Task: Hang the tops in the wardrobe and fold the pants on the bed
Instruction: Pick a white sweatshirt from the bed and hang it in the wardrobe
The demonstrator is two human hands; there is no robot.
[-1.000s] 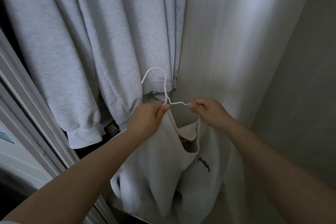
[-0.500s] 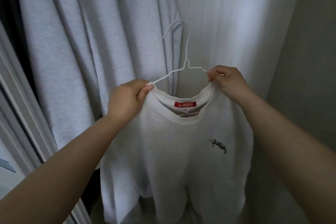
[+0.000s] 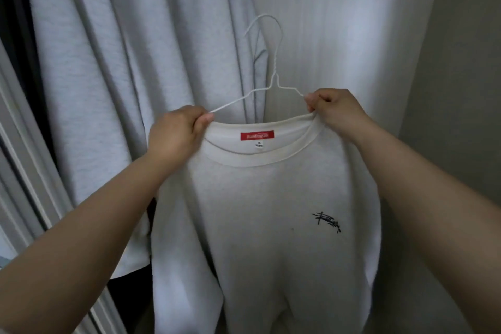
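The top (image 3: 265,211), a pale sweatshirt with a red neck label (image 3: 257,135) and a small black mark (image 3: 326,222) on the chest at about four o'clock from the label, hangs in front of us at mid-frame, held up on a white wire hanger (image 3: 272,81). We see both forearms reach in from the bottom corners, the left from seven o'clock and the right from five o'clock, rising to meet the collar. Our left hand (image 3: 173,138) sits at nine o'clock of the neckline, knuckles toward us, fingers curled and thumb pressed down, pinching collar and hanger wire together. Our right hand (image 3: 334,110) sits at two o'clock of the neckline, a little higher, fingers curled tight round the collar edge where the wire enters it. The hanger's hook stands upright at twelve o'clock above the collar, free of any rail that we can see. Behind it, from nine to twelve o'clock, hang grey garments (image 3: 108,76); a white panel (image 3: 352,22) fills one o'clock, and a door frame (image 3: 24,157) slants along the left edge.
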